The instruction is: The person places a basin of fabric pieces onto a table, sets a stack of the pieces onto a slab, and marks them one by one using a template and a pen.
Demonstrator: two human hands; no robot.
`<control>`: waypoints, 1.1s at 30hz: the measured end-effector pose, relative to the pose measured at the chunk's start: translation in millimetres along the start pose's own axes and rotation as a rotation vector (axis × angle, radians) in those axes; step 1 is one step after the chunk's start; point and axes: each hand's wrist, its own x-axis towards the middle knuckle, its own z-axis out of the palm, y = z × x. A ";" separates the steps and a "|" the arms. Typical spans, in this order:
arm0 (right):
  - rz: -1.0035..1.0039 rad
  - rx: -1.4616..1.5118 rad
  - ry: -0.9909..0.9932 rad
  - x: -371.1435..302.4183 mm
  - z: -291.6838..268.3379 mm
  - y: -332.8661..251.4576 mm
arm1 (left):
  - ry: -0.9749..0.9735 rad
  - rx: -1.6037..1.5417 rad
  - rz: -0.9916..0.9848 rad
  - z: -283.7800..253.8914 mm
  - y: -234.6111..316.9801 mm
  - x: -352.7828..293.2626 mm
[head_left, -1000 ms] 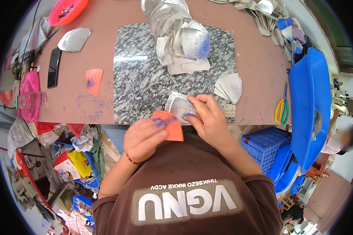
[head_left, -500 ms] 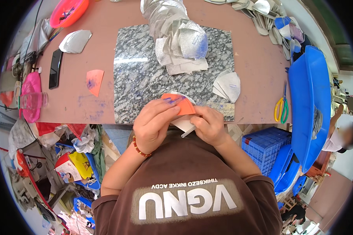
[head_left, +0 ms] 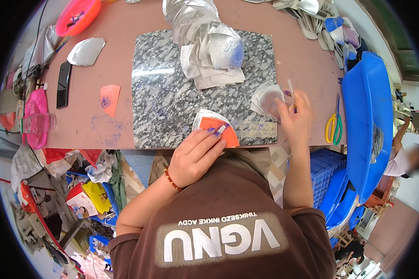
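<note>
My left hand [head_left: 196, 154] is at the front edge of the speckled stone slab [head_left: 160, 102], its closed fingers on an orange fan-shaped template [head_left: 229, 137]. The template overlaps a silver fan-shaped piece [head_left: 200, 117]; blue ink marks my fingertips and the orange surface. A small white stub [head_left: 222, 129] shows by the fingertips. To the right, my right hand [head_left: 295, 116] grips a thin pale pen [head_left: 290, 86] pointing up. Its thumb reaches over several silver pieces [head_left: 266, 99] on the slab's right side; whether it pinches one is unclear.
A long fanned stack of silver pieces [head_left: 219, 51] runs to the far edge. Scissors [head_left: 334, 128] and a blue tub [head_left: 365, 125] stand right. On the left lie another orange piece [head_left: 110, 100], a phone [head_left: 64, 85], a silver piece [head_left: 86, 51] and a pink bowl [head_left: 79, 17].
My right hand has left the template and moved right and away from me to the silver pieces. My left hand has moved slightly nearer to me, bringing the template onto the slab's front edge.
</note>
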 end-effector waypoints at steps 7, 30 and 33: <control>-0.209 0.361 0.008 -13.2 24.2 -7.4 | 0.048 -0.018 -0.004 4.9 -2.0 -1.9; -0.635 0.428 -0.210 -46.6 55.3 -54.9 | 0.089 -0.103 -0.007 5.2 -7.6 -1.5; -0.660 0.353 -0.228 -38.3 45.5 -47.4 | 0.083 -0.091 -0.007 5.3 -5.7 -1.5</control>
